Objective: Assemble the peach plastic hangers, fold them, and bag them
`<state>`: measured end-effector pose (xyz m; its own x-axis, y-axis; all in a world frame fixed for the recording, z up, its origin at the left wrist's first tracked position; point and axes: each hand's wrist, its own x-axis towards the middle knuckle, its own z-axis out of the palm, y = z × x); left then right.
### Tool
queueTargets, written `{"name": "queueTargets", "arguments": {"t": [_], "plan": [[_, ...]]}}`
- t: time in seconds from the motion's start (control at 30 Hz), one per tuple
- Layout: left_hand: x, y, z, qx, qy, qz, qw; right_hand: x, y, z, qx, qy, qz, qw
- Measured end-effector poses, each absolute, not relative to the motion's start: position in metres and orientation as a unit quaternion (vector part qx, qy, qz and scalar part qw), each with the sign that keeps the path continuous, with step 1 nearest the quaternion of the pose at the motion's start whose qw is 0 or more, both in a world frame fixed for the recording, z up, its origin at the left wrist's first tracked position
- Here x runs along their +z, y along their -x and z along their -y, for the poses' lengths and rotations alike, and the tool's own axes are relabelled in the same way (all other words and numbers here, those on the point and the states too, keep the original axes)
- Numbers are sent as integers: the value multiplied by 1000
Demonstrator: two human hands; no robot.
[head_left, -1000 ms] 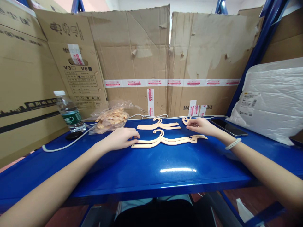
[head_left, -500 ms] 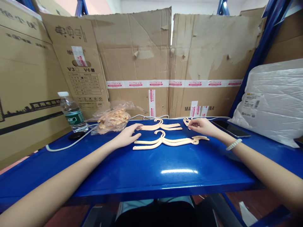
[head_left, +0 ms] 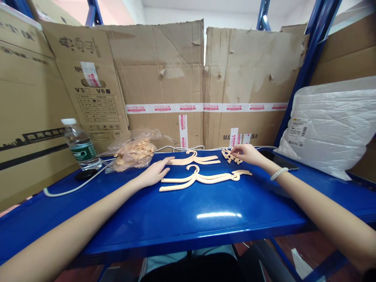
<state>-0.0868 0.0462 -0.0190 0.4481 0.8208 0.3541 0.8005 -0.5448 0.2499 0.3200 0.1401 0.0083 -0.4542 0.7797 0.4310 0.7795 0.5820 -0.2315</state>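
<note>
My left hand (head_left: 154, 173) lies open with its fingertips at the left end of the rear cream plastic hanger (head_left: 179, 161). In front of it lies a similar hanger (head_left: 179, 187), with a small curved piece (head_left: 243, 172) at its right end. Both hangers have hooks pointing away from me. My right hand (head_left: 248, 153) has its fingers curled together at a small pile of cream plastic pieces (head_left: 226, 156). Whatever is between those fingertips is too small to make out.
At the back left sit a clear bag of cream pieces (head_left: 136, 154) and a water bottle (head_left: 84, 150). A dark phone (head_left: 283, 160) lies near a white wrapped package (head_left: 326, 129) on the right. Cardboard sheets (head_left: 164, 86) wall the back of the blue table (head_left: 164, 219).
The view has shifted slightly. My right hand has risen a little and moved back over the small pile, whose pieces show more now. My left hand stays by the rear hanger's end.
</note>
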Motion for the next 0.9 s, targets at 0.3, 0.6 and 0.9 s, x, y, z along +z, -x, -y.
{"name": "queueTargets", "arguments": {"t": [0.3, 0.6, 0.9], "plan": [[-20, 90, -48, 201, -854, -480, 0, -2, -318, -146, -8, 394, 898, 196], [-25, 94, -51, 189, -864, -467, 12, -16, -317, -154, -130, 356, 917, 125], [-28, 97, -54, 218, -865, -451, -29, -11, -312, -150, -66, 305, 941, 128]]}}
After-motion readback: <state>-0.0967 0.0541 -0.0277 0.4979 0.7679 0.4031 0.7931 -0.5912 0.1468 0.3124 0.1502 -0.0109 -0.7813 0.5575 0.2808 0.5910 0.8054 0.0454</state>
